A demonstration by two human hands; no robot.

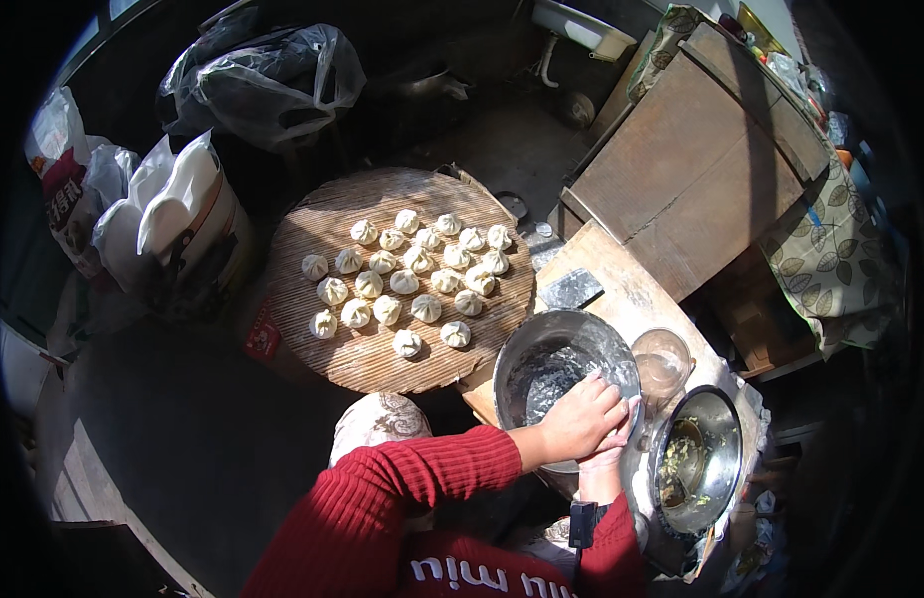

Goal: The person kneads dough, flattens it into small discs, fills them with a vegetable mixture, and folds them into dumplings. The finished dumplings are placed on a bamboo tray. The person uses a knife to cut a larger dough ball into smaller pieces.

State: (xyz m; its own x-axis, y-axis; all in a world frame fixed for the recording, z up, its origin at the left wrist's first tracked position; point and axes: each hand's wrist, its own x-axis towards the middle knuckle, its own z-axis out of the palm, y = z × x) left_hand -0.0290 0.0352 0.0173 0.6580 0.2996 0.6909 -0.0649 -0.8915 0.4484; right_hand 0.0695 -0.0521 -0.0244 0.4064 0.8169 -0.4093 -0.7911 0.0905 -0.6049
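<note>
My left hand [581, 418] reaches across from the left and lies over my right hand [615, 442] at the near right rim of a deep metal basin [515, 366]. White flour dusts the basin's inside and my fingers. The two hands press together, and whatever may be between them is hidden. A black device is strapped to my right wrist. Left of the basin, several pleated filled buns [418, 259] are spread on a round ridged board [297, 247]. To the right stands a metal bowl [719, 478] with some chopped green filling and a utensil in it.
A clear container [662, 359] and a dark flat block [571, 288] lie on the worktop [589, 250] by the basin. A wooden table [701, 172] rises behind. Sacks [185, 217] and a plastic bag [267, 86] stand left. My patterned knee [383, 418] is below the board.
</note>
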